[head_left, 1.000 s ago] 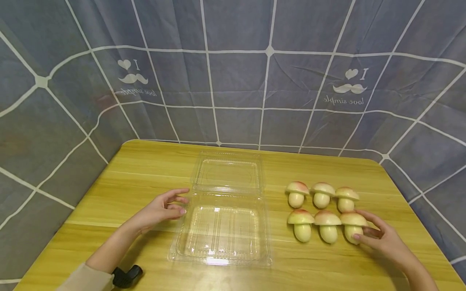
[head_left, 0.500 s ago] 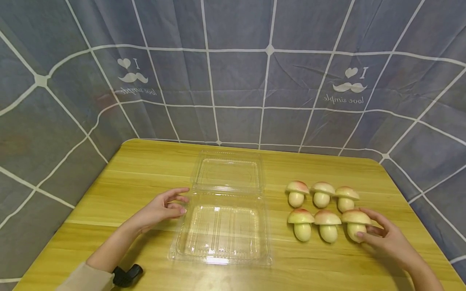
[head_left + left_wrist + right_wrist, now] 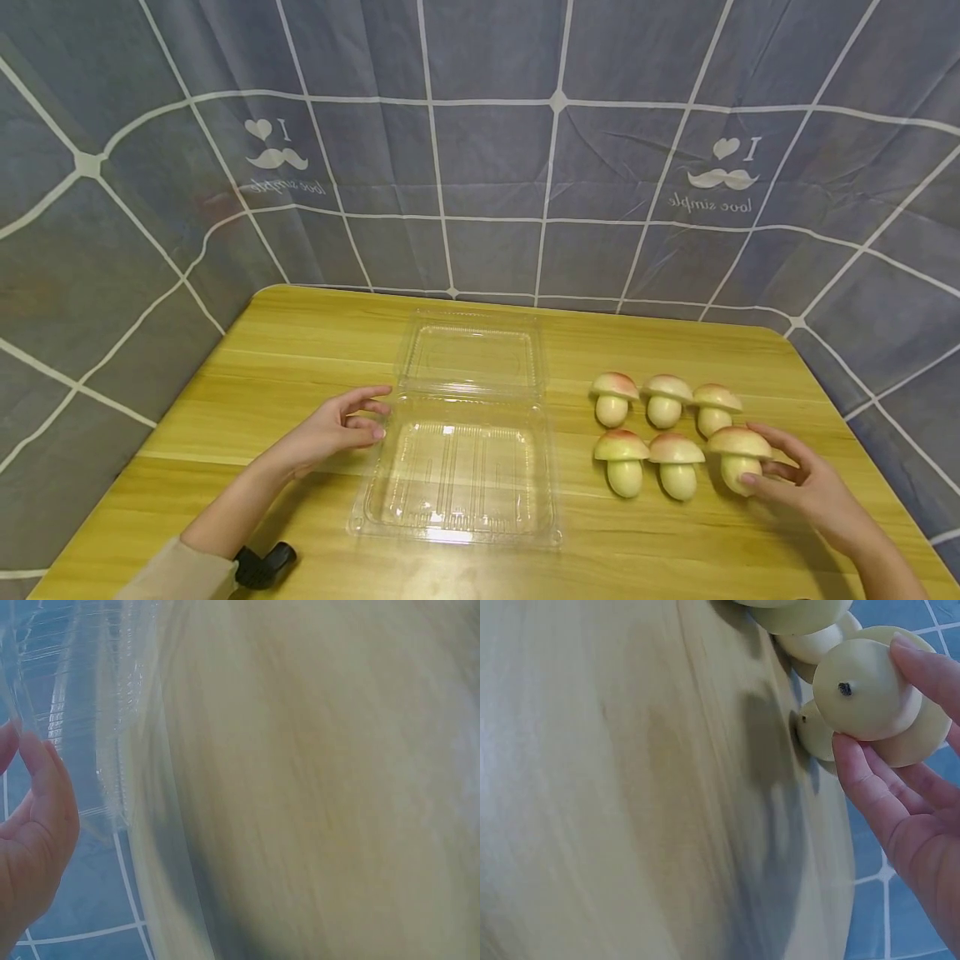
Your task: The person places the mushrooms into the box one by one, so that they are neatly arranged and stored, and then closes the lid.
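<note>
In the head view, my right hand (image 3: 798, 483) holds a mushroom-shaped piece (image 3: 738, 457) with a reddish-cream cap and pale rounded stem. The right wrist view shows thumb and fingers pinching that piece (image 3: 866, 690), lifted off the table; a dark spot marks its stem end. Several similar mushrooms lie in two rows to its left, among them a near-row one (image 3: 677, 467) and a far-row one (image 3: 667, 400). My left hand (image 3: 330, 433) stays beside a clear plastic clamshell box (image 3: 367, 500), fingers loosely bent, tips at its left rim. Whether they touch is unclear.
The box's lid (image 3: 472, 350) lies folded back behind its base. A black object (image 3: 264, 567) shows by my left sleeve (image 3: 180, 571). All stands on a wooden table (image 3: 300, 350), with a grey-blue checked curtain (image 3: 487, 167) along its back and sides.
My right hand has drawn the near-row end mushroom to the right and lifted it, away from its neighbours. The left hand and the box have stayed in place.
</note>
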The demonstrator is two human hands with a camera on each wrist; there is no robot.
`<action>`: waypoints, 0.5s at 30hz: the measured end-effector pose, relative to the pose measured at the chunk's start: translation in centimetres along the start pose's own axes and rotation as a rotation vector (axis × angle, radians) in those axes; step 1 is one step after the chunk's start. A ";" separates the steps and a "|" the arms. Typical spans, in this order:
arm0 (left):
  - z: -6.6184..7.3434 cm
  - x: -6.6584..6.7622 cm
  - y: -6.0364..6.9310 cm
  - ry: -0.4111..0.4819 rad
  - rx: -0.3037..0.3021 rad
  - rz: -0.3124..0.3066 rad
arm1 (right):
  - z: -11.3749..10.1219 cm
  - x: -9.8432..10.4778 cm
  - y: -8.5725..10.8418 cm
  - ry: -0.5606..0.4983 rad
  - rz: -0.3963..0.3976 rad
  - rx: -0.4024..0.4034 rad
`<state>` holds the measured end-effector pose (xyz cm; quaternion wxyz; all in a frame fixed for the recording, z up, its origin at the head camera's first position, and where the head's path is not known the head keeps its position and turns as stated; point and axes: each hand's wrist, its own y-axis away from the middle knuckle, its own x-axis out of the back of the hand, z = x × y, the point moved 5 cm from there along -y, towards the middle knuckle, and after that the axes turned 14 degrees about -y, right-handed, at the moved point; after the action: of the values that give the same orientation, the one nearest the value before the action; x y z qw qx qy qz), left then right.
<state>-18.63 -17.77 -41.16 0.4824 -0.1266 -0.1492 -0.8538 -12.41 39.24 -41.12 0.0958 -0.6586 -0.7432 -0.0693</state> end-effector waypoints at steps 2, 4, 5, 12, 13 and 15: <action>0.0 0.0 0.0 -0.001 0.001 0.001 | -0.3 0.1 -0.1 0.018 0.000 0.001; 0.1 0.0 0.0 -0.002 0.002 0.002 | -0.6 0.1 -0.1 0.039 0.000 0.005; 0.1 0.0 0.0 -0.002 0.003 0.003 | -0.7 0.1 -0.2 0.047 -0.002 0.007; 0.1 0.0 0.0 -0.003 0.003 0.006 | -2.0 -0.2 -0.7 0.064 -0.033 0.024; 0.1 0.0 0.0 -0.003 0.003 0.006 | -2.2 -0.3 -0.8 0.060 -0.037 0.028; 0.1 0.0 0.0 -0.002 0.004 0.006 | -2.6 -0.5 -0.9 0.061 -0.048 0.033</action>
<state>-18.64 -17.75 -41.05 0.4853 -0.1270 -0.1512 -0.8518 -13.15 38.01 -38.65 0.1273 -0.6363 -0.7567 -0.0794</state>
